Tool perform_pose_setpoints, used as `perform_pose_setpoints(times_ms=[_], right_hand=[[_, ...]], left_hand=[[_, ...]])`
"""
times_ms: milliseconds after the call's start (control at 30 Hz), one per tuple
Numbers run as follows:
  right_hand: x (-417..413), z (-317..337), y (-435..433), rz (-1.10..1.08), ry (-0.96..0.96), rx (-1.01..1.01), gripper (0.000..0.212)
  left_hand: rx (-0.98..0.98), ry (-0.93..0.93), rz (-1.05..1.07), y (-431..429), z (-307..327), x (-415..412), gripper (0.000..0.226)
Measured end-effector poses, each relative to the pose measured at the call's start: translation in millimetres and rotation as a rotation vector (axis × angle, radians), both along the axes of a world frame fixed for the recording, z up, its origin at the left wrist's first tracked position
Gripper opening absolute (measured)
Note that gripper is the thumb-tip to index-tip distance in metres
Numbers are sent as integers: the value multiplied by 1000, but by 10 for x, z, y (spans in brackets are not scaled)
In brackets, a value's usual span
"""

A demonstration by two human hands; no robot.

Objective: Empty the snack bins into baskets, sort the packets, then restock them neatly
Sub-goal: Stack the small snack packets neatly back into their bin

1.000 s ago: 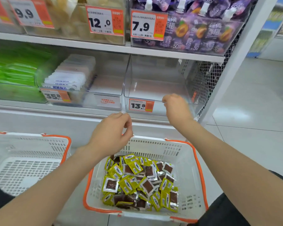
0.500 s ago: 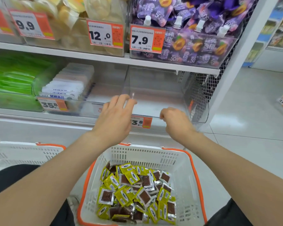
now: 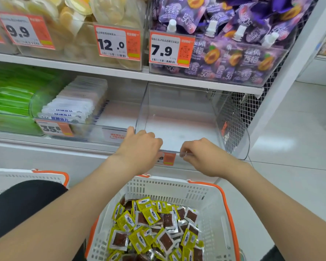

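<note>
An empty clear plastic bin (image 3: pixel 179 108) stands on the lower shelf at the right. My left hand (image 3: pixel 139 146) curls over the bin's front left corner. My right hand (image 3: pixel 199 155) pinches the bin's front rim a little to the right of the orange price tag (image 3: pixel 167 158). Below my arms a white basket with orange trim (image 3: pixel 216 206) holds several yellow and brown snack packets (image 3: pixel 154 228).
A second white basket (image 3: pixel 17 178) sits at the left, partly behind my dark knee. Left of the empty bin stands a bin of white packets (image 3: pixel 73 108), then green packs (image 3: pixel 9 98). The upper shelf carries yellow snacks and purple jelly pouches (image 3: pixel 233 53). Wire mesh (image 3: pixel 231 117) closes the shelf's right side.
Both hands have come to the empty bin's front edge: the left went from open and raised to gripping the corner, the right settled onto the rim. The view moved closer to the shelf.
</note>
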State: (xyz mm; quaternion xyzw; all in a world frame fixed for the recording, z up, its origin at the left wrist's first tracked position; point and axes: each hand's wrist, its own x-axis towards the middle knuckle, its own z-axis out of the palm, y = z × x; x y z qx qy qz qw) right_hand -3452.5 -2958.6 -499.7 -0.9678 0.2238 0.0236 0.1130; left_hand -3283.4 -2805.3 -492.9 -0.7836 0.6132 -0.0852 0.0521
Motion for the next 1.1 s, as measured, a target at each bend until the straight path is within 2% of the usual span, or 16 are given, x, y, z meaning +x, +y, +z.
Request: perform_pose_setpoints(times_ms=[100,200,267,300,333,400,467,533,633,733,833,900,967,1100], right_hand=[[-201,-102,21,-82,-241,54,8],[-386,-222,284,-104,-536,-237,12],[-450,-183,566,26,-697,-364,10],[-459,-185,702,73,-715,-359,10],[-453,-229,830,83,-677,-309,11],[-421,-466,1012,16,-405,-128,16],[-399,-823,1088,-27,-6,-4,20],[-424,-1227,1087,-15,256,95,21],[-532,-1873,1039,-162,361,315,23],[-680,-2504,1099,-344,370,392,25],[-745,-2996,1253,-473,354,387,32],[-684,-3205,1352,-462,304,402,49],[-584,-3353,1452,-425,276,435,61],[-476,-3584,1618,-449,368,377,65]], left_hand=[[-75,14,2,55,-86,60,32],[-335,-90,-74,200,-187,-14,22],[-483,-40,-148,294,-262,-137,17],[-457,47,-157,335,-330,-191,19],[-331,176,-121,370,-422,-243,21],[120,369,4,447,-695,-310,25],[480,403,9,540,-1098,-301,25],[669,406,-12,659,-1485,-265,21],[714,511,125,841,-2117,-146,13],[647,527,287,1011,-2671,-182,48],[433,626,436,1017,-3012,-294,71],[358,711,498,959,-3159,-323,75],[394,748,483,913,-3265,-349,72],[417,806,459,938,-3437,-362,64]])
